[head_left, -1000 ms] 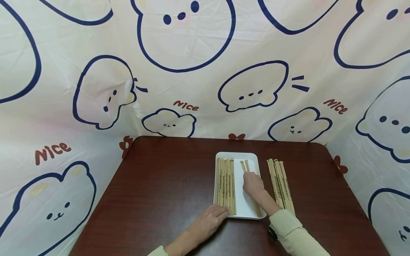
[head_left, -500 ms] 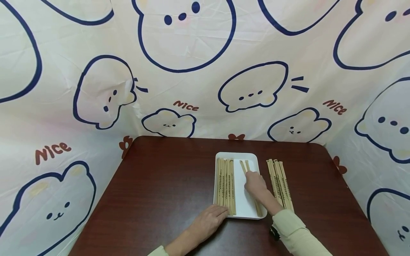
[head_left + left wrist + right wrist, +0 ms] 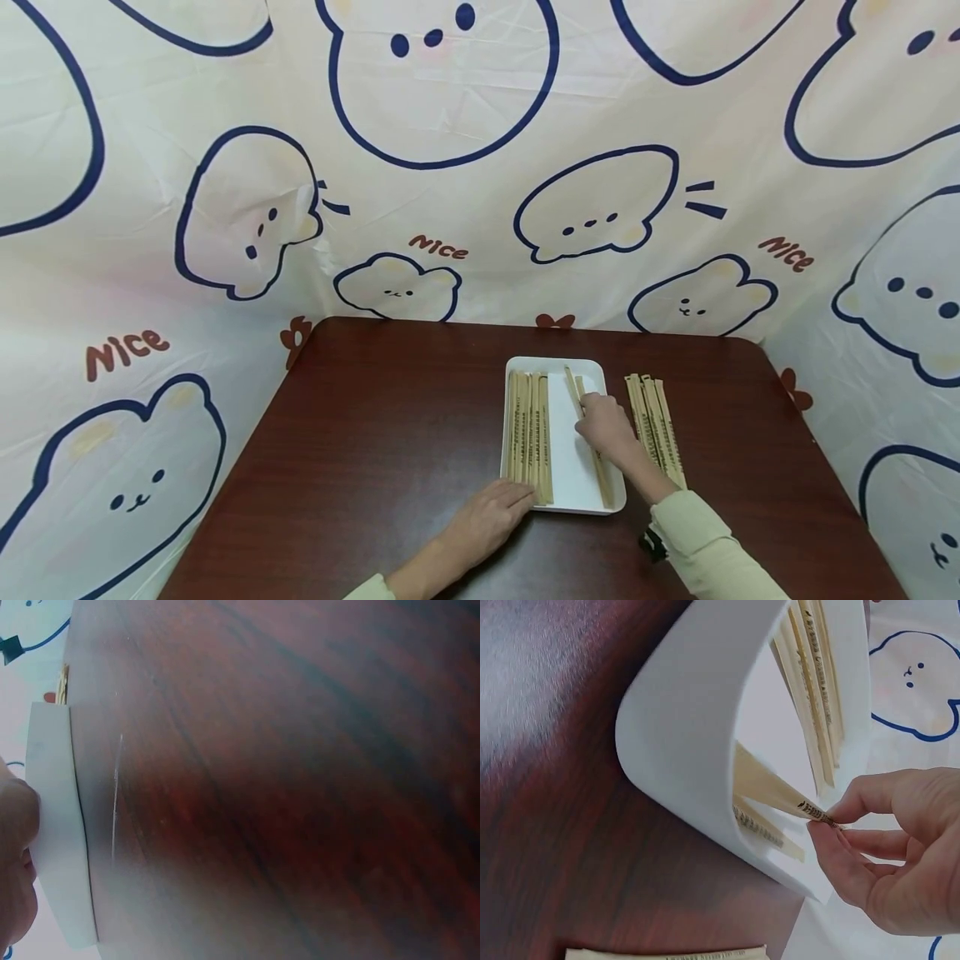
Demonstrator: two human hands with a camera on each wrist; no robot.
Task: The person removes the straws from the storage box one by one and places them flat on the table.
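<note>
A white tray (image 3: 573, 504) stands on the table. Several chopsticks in printed paper sleeves (image 3: 528, 433) lie side by side along its left half. My left hand (image 3: 491, 512) holds the tray's near left corner; in the left wrist view, its fingers (image 3: 19, 814) overlap the outer wall. Over the tray's right half, my right hand (image 3: 606, 427) pinches a sleeved pair of chopsticks (image 3: 776, 784) between thumb and fingertips. Beneath that pair, another sleeved pair (image 3: 757, 829) lies by the tray's right wall, partly hidden in the head view by the right hand.
More sleeved chopsticks (image 3: 656, 429) lie in a bundle on the brown table (image 3: 397, 417), right of the tray and partly behind the right forearm. A printed cloth (image 3: 480, 208) with cartoon bears hangs around the back and sides of the table.
My right hand has shifted slightly right and away from me, and the far end of the pinched chopsticks has moved farther up the tray. The left hand stays in place.
</note>
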